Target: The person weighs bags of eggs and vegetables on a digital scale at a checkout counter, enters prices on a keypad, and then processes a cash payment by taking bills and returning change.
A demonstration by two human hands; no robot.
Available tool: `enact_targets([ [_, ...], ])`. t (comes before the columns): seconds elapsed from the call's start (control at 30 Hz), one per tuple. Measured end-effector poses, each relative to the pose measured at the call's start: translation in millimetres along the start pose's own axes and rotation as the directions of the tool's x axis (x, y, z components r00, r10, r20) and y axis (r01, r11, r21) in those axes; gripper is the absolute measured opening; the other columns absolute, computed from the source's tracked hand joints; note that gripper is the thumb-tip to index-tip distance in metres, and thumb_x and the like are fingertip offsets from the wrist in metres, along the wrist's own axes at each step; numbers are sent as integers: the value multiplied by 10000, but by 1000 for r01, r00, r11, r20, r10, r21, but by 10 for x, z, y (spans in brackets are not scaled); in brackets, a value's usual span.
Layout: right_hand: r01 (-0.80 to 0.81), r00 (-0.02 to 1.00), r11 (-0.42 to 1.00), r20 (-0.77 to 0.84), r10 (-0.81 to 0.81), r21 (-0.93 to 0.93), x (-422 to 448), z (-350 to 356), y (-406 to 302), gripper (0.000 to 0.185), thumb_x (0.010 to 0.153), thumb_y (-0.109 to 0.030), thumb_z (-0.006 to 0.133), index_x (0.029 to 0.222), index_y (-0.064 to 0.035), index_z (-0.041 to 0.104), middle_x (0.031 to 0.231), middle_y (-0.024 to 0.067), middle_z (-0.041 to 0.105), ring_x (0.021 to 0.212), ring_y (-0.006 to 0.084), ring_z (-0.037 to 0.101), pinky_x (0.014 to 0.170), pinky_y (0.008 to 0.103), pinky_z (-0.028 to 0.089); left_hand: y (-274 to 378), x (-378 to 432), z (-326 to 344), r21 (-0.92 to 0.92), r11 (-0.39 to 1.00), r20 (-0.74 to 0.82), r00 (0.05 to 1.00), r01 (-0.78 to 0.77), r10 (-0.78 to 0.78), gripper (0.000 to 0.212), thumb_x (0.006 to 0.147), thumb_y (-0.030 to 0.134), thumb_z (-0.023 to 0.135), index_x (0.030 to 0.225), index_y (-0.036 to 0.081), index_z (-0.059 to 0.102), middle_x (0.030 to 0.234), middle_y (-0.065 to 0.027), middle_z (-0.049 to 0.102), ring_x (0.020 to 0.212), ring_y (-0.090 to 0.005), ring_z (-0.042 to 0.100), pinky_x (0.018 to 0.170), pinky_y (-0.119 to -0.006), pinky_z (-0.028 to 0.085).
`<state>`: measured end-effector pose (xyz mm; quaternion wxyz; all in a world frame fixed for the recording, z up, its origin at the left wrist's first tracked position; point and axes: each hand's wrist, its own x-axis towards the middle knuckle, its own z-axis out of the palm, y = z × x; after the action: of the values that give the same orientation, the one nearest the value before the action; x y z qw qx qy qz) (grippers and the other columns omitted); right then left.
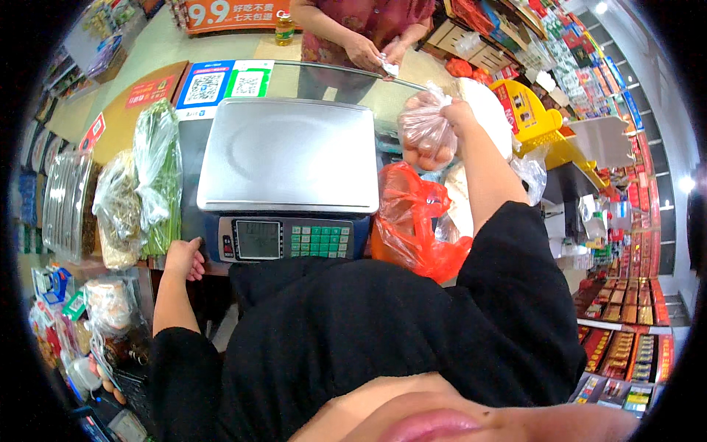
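Note:
My right hand grips the gathered top of a clear plastic bag of eggs, right of an electronic scale with a bare metal pan. Below the eggs, close to my body, lies a red plastic bag; its contents are mostly hidden. At the counter's near edge, left of the scale's keypad, my left hand holds nothing, its fingers partly curled. Just beyond it lie bagged green vegetables, with another clear bag of pale food beside them.
Across the counter, a person's hands hold something small and white. Payment-code signs lie behind the scale. A yellow plastic holder and a white sack stand at right. A clear ribbed package is at far left.

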<state>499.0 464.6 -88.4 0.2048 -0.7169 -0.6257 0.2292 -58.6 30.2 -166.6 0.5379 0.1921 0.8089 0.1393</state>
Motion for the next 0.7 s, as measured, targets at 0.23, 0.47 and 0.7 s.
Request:
enact_targets([
  [0.23,115,989,901,40,-144,417,-777,-546,-1221,316,693,56,550,1001,5,595,854,96,627,720,199,589,651,320,476,-42,-23,-36,33,999,40,999,18,-19,507,898,439,439,730,-23,563,553,-154,580,414,-259,564,377,-355,423],
  [0.47,517,794,750,95,-600,413,-1289,-593,-2095,330,637,1,617,967,-3,618,817,49,632,714,148,574,667,286,465,4,-48,-64,43,999,67,998,14,-17,490,892,432,434,760,-21,570,578,-145,591,432,-252,570,394,-357,426],
  [0.7,553,707,767,304,-639,325,-1981,250,-2606,234,621,43,658,834,-37,604,750,-47,560,702,73,521,662,226,434,-92,81,-73,15,998,122,991,-58,56,515,900,450,404,775,-19,576,584,-142,596,438,-258,571,405,-368,428],
])
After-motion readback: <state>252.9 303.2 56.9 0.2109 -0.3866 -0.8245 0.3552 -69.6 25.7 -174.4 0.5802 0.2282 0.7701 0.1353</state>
